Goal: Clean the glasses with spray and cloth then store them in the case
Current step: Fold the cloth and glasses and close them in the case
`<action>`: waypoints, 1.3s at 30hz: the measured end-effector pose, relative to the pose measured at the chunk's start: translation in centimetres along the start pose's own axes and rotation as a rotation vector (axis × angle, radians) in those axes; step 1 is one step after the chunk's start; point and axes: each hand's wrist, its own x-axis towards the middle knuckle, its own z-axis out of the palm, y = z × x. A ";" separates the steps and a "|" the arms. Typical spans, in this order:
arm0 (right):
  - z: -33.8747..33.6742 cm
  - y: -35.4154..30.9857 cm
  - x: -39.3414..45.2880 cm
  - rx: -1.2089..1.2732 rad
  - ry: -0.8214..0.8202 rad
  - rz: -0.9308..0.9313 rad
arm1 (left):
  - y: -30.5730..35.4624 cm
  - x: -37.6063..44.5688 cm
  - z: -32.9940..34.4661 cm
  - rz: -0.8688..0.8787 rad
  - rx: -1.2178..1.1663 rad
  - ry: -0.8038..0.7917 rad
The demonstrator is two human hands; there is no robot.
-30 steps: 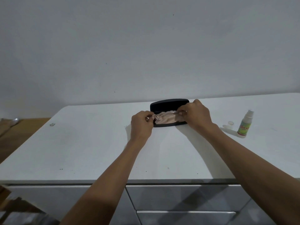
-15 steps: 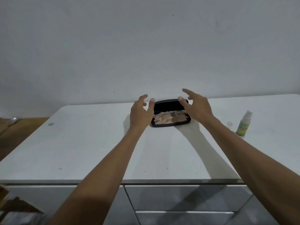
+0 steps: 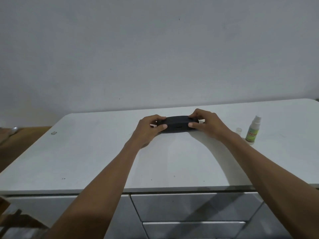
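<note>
A black glasses case point(image 3: 177, 124) lies closed on the white countertop point(image 3: 103, 161), near the back wall. My left hand point(image 3: 149, 129) grips its left end, thumb in front and fingers over the lid. My right hand point(image 3: 205, 124) grips its right end the same way. The glasses and the cloth are hidden inside the case. A small spray bottle point(image 3: 252, 130) with a green label stands upright to the right of my right hand, apart from it.
A small clear cap point(image 3: 238, 130) sits just left of the spray bottle. A tiny grey object point(image 3: 54, 133) lies near the counter's left edge. Grey drawers point(image 3: 189, 209) run below the front edge. A brown wooden surface point(image 3: 20, 142) lies at the far left.
The case was open with the glasses and cloth showing inside. My hands let go, lifted with fingers spread, then came down on the lid; the case is now closed under both hands.
</note>
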 end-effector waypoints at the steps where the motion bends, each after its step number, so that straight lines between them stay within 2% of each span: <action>1: 0.1 0.0 -0.2 -0.001 0.006 -0.005 | -0.1 -0.2 0.0 -0.001 0.008 0.007; 4: 0.3 -0.2 -0.7 -0.016 0.005 -0.015 | -0.3 -0.8 -0.1 0.017 -0.028 -0.014; 7: 0.5 -0.3 -1.0 -0.046 0.007 -0.011 | -0.6 -1.1 -0.1 0.061 0.081 -0.008; 11: 0.9 -0.5 -1.1 -0.099 0.011 -0.002 | -0.6 -0.9 0.5 0.080 0.096 0.036; 20: 1.4 0.0 4.7 -0.121 0.038 0.003 | -0.4 4.5 -0.3 -0.018 -0.170 0.067; 24: 2.1 0.3 8.3 -0.143 0.034 0.003 | -1.7 7.6 -0.9 0.003 -0.124 0.080; 29: 3.2 1.0 11.2 -0.159 0.043 -0.009 | -2.9 10.2 -1.7 0.045 0.047 0.108; 33: 4.0 1.5 11.7 -0.193 0.075 -0.046 | -4.0 11.1 -1.8 0.065 0.180 0.122; 39: 3.0 -0.3 11.4 -0.322 0.048 0.009 | -2.8 10.4 -1.3 0.034 0.257 0.142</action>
